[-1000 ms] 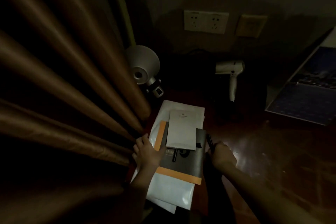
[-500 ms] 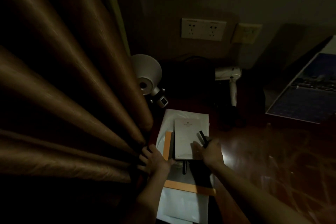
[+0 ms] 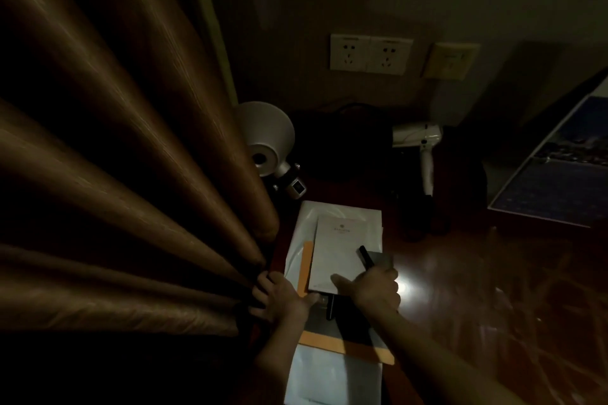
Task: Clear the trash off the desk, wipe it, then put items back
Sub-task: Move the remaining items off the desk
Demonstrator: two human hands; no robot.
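Now gripping a black pen [image 3: 366, 256] in the right hand [image 3: 375, 289] over the notepad [image 3: 339, 250].
Pressing the paper stack [image 3: 332, 378] with the flat, empty left hand [image 3: 279, 297] by the curtain [image 3: 131, 174].

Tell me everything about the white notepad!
The notepad is a white paper rectangle with a tiny emblem printed near its top edge. It lies flat on a folder with orange edges, at the desk's left side by the curtain. The right hand holds a dark pen over its right edge and lays its thumb on its lower part. The left hand's thumb lies by its lower left corner.
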